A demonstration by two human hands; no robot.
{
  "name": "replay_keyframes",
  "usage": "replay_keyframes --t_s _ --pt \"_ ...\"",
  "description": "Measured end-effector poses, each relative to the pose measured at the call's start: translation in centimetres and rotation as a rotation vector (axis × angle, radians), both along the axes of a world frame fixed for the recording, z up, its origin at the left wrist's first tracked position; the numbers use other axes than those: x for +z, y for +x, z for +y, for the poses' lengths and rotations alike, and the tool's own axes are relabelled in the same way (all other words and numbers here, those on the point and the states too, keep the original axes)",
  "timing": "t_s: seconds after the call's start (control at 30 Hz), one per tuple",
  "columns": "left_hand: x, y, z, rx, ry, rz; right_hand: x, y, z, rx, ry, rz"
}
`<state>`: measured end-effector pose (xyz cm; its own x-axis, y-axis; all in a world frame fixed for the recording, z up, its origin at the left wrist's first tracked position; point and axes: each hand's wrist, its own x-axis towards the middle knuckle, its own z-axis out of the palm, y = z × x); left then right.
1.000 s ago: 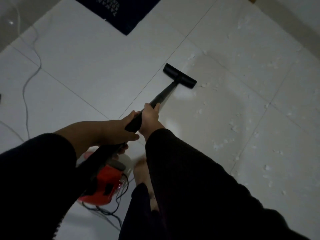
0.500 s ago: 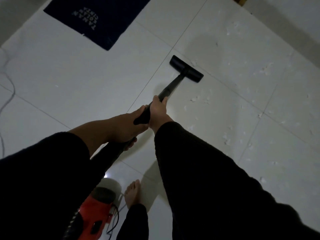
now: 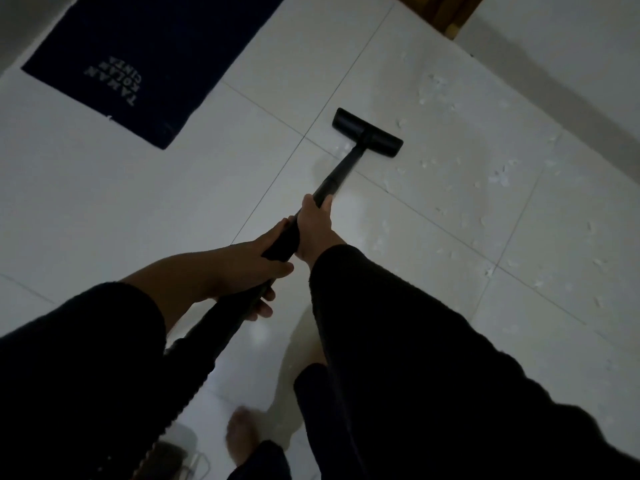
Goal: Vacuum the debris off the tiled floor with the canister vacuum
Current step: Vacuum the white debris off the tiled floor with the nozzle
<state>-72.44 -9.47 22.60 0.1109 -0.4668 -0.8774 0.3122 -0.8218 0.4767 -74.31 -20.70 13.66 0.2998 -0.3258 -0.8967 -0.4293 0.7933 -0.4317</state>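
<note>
While both sleeves fill the lower frame, I log a bare foot [image 3: 242, 436] at about 6 o'clock on the tiled floor [image 3: 121, 216], blurred, with a dim shape just left of it at the bottom edge that I cannot identify in this light. Left hand [image 3: 249, 261] sits nearer me, wrapped over the black wand [image 3: 341, 171], thumb across the top and fingers curled under it, clamped firm. Right hand [image 3: 313, 226] grips the same wand just ahead of the left, toward 12 o'clock, fingers closed around the tube and the two hands nearly touching. From the left hand, the ribbed hose [image 3: 194, 368] drops back toward 7 o'clock and vanishes behind the left sleeve [image 3: 69, 375]. Right sleeve [image 3: 433, 375] runs out to 4 o'clock. Wand angles up toward 1 o'clock and ends in the flat floor nozzle [image 3: 367, 132], which rests on the tile just right of a grout crossing. White debris [image 3: 498, 176] lies scattered from 1 to 3 o'clock of the nozzle, a few flecks close beside it, more well apart toward the wall. At 11 o'clock, far, a dark blue mat [image 3: 145, 60] with pale lettering lies flat. At 12 to 1 o'clock, top edge, a brown wooden piece [image 3: 443, 12], partly cut off.
</note>
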Motion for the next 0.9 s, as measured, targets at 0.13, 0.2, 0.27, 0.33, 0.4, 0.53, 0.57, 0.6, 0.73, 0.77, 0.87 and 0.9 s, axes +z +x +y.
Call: replay_keyframes --t_s 0.13,0.2,0.27,0.33,0.4,0.53,0.57,0.6,0.73,0.77,0.87,0.9 --pt "-0.1 2.2 -3.0 -0.029 -0.021 -0.019 -0.1 2.4 -3.5 -0.007 0.022 0.011" --pt "-0.5 3.7 -4.3 -0.041 -0.033 -0.047 -0.3 4.0 -5.0 -0.019 0.019 0.03" --pt "-0.8 5.5 -5.6 -0.057 -0.042 -0.051 -0.4 5.8 -6.4 -0.034 0.014 0.054" --pt "-1.0 7.8 -7.1 -0.068 -0.053 -0.033 -0.6 7.7 -8.1 -0.063 0.013 0.064" --pt "-1.4 10.1 -8.7 -0.079 -0.069 -0.027 -0.7 9.7 -9.9 -0.085 0.012 0.055" --pt "-2.1 13.9 -11.4 -0.08 -0.1 -0.023 -1.0 13.4 -12.6 -0.07 -0.022 0.081" --pt "-2.2 14.7 -12.1 -0.073 -0.107 -0.013 -1.1 14.3 -13.3 -0.065 -0.033 0.087" --pt "-2.2 15.4 -12.7 -0.063 -0.112 -0.004 -1.1 15.0 -14.0 -0.065 -0.043 0.087" --pt "-2.3 17.9 -15.3 -0.026 -0.138 0.009 -1.3 17.7 -16.7 -0.055 -0.063 0.083" --pt "-2.4 18.5 -16.0 -0.018 -0.142 0.01 -1.3 18.3 -17.3 -0.053 -0.063 0.086" --pt "-2.8 20.2 -17.8 -0.004 -0.144 -0.002 -1.6 20.0 -19.3 -0.047 -0.078 0.092" --pt "-3.0 20.6 -18.5 -0.002 -0.141 -0.004 -1.8 20.5 -20.1 -0.048 -0.084 0.094"
